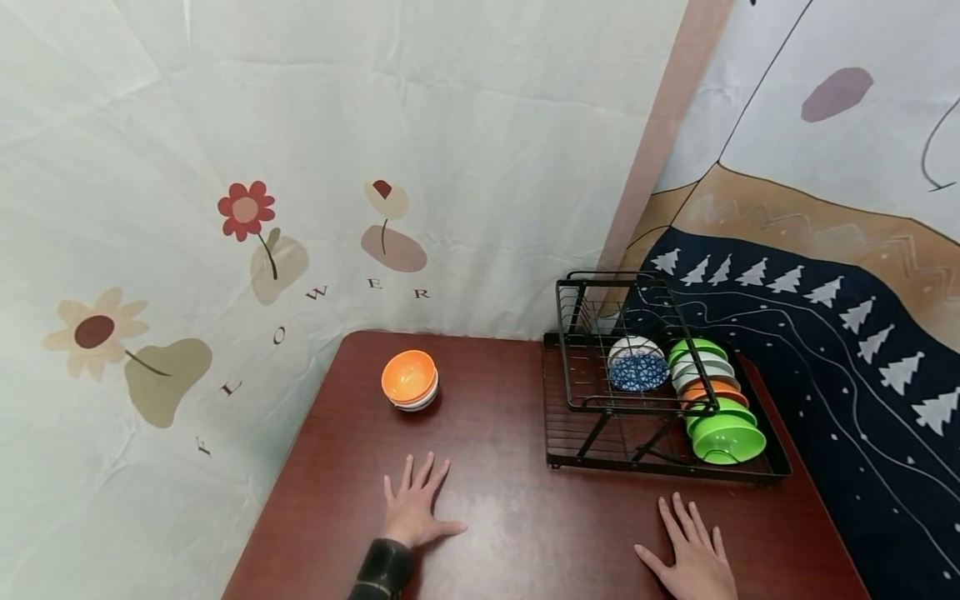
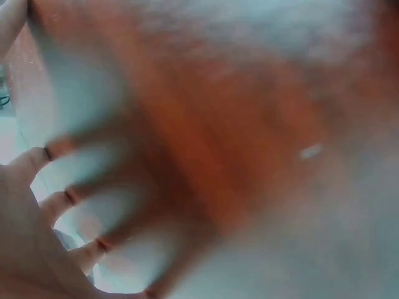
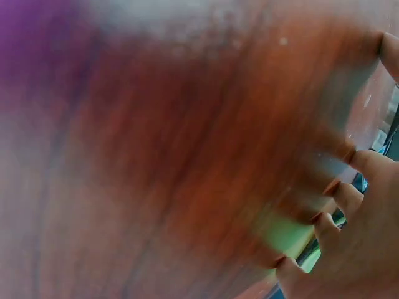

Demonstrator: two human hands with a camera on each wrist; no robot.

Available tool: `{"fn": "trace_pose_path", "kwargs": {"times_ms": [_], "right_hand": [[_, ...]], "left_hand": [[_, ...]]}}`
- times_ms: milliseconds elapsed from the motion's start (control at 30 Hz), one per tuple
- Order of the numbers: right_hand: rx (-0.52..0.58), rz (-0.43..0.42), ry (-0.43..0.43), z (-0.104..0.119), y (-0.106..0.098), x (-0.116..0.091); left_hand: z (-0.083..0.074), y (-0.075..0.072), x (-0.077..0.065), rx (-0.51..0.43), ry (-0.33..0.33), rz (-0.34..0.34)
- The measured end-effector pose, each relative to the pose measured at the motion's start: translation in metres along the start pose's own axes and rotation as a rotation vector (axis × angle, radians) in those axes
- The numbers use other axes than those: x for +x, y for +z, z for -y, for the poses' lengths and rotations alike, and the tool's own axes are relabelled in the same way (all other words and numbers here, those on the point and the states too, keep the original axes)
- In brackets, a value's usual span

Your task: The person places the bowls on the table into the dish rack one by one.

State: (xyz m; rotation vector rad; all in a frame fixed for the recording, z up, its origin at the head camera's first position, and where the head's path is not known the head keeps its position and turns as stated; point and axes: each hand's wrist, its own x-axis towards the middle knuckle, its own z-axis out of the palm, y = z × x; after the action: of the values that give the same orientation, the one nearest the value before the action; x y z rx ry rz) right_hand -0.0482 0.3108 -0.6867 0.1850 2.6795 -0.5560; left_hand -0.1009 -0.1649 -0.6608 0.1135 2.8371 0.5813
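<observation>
My left hand (image 1: 417, 510) rests on the brown table (image 1: 510, 517) with its fingers spread, below a small stack of bowls, an orange bowl (image 1: 409, 377) on top of a white bowl (image 1: 418, 403). On the right, my right hand (image 1: 692, 550) also lies with spread fingers on the tabletop, in front of a black dish rack (image 1: 592, 462). Neither hand holds anything. Both wrist views show fingertips touching the glossy table surface, much of it blurred. Green bowls (image 1: 726, 437), an orange bowl (image 1: 716, 390) and white bowls (image 1: 703, 367) stand in a row in the rack's right side.
On the rack's left part sit a blue patterned dish (image 1: 638, 372) and a white dish (image 1: 634, 347) behind its wire upper tier (image 1: 577, 350). A pale cloth with printed flowers (image 1: 480, 183) hangs behind the table; a dark tree-patterned cloth (image 1: 810, 350) hangs at the right.
</observation>
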Motion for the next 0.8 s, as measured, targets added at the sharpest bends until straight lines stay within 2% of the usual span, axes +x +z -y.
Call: {"fn": "trace_pose_path", "kwargs": {"times_ms": [67,167,233,300,367,433,533,600,633,700,800], "right_hand": [[0.011,0.007,0.002,0.000,-0.001,0.000],[0.020,0.012,0.001,0.000,-0.002,0.000],[0.025,0.013,0.002,0.000,-0.002,0.001],[0.032,0.013,0.004,0.001,-0.002,0.001],[0.045,0.012,0.008,0.001,-0.002,0.002],[0.050,0.009,0.008,0.001,-0.001,0.002],[0.059,0.007,0.002,0.000,0.000,0.002],[0.061,0.003,-0.002,0.000,0.000,0.002],[0.064,0.003,-0.004,0.000,0.001,0.002],[0.067,0.003,-0.004,-0.001,0.001,0.003],[0.070,0.003,0.001,-0.002,0.002,0.003]], "left_hand": [[0.001,-0.005,0.005,-0.028,0.027,-0.077],[0.005,-0.023,0.020,-0.072,0.037,-0.286],[0.009,-0.041,0.034,-0.105,0.007,-0.434],[0.016,-0.057,0.052,-0.177,-0.059,-0.529],[0.027,-0.068,0.071,-0.258,-0.141,-0.529],[0.044,-0.068,0.095,-0.311,-0.227,-0.474],[0.072,-0.055,0.128,-0.284,-0.334,-0.330],[0.083,-0.046,0.143,-0.246,-0.380,-0.277],[0.084,-0.045,0.146,-0.236,-0.398,-0.251],[0.083,-0.044,0.151,-0.231,-0.419,-0.264],[0.065,-0.058,0.142,-0.261,-0.433,-0.273]]}}
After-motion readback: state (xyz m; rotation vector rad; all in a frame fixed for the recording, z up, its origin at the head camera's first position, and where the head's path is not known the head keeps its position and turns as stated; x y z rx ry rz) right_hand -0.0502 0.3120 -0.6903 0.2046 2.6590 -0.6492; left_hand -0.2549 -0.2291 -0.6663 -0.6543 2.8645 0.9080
